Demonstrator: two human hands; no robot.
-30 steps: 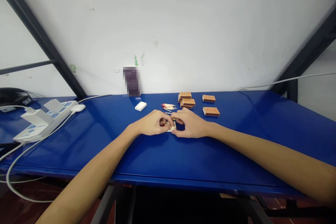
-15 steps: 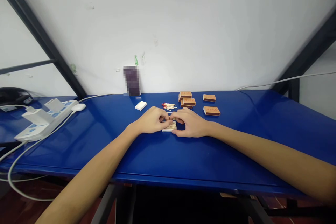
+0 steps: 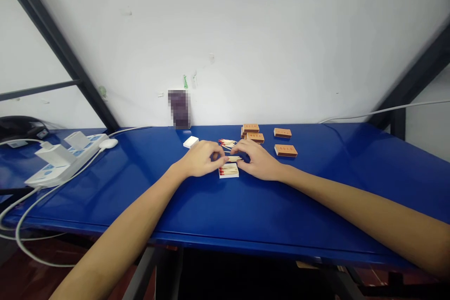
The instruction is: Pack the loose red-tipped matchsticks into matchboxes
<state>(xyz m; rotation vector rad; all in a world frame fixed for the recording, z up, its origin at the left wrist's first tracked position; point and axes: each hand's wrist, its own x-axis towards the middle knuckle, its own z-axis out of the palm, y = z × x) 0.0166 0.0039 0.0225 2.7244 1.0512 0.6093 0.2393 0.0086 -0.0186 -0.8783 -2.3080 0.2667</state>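
Observation:
A small bundle of matches (image 3: 233, 159) lies level between my two hands. My left hand (image 3: 204, 159) has thumb and fingers curled at its left end, and my right hand (image 3: 259, 160) pinches near its right end. Just in front of the bundle rests an open white matchbox tray (image 3: 229, 176), holding matches with their red heads to the left. Behind my hands is a loose pile of red-headed matches (image 3: 228, 143), partly covered by my fingers.
Several orange matchboxes (image 3: 255, 138) are stacked behind my right hand. Two more matchboxes (image 3: 285, 150) lie farther right. A white box-like piece (image 3: 191, 141) sits beyond my left hand. At left are a power strip (image 3: 66, 161) and cables. A blurred-out upright object (image 3: 180, 110) leans against the wall.
My hands have drawn slightly apart and off the tray, uncovering it and the matches inside. The bundle between my fingers now shows. The whole view has shifted slightly.

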